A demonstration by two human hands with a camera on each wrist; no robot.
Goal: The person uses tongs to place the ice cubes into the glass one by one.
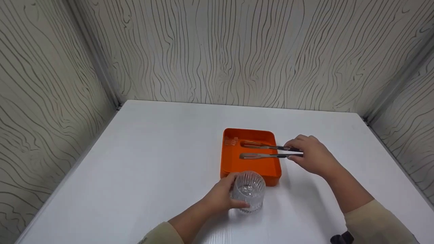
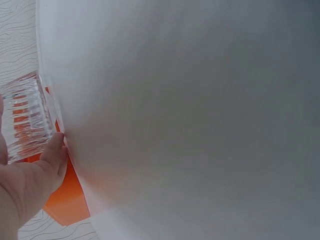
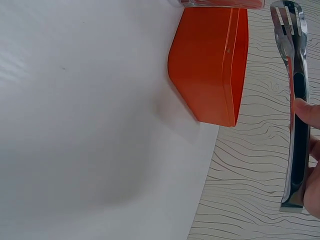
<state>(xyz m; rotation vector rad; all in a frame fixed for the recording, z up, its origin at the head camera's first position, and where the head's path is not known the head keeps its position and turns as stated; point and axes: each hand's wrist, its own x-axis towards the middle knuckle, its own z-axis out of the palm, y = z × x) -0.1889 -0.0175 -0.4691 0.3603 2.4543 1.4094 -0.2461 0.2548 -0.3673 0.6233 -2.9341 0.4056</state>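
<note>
My left hand (image 1: 222, 195) grips a ribbed clear glass (image 1: 250, 191) from its left side, thumb in front. The glass stands upright against the near side of an orange tray (image 1: 251, 167). My right hand (image 1: 313, 154) holds metal tongs (image 1: 261, 156) with dark grips by the handle. The two arms of the tongs are spread and reach left over the tray. In the right wrist view the tongs (image 3: 299, 120) show a slotted, fork-like tip. A few small clear pieces (image 1: 231, 141) lie in the tray's far left corner.
The tray rests on a white table (image 1: 162, 152). Wood-grain patterned panels (image 1: 217, 51) rise behind the table and along both sides. A small black object (image 1: 341, 238) shows at the bottom edge, beside the right sleeve.
</note>
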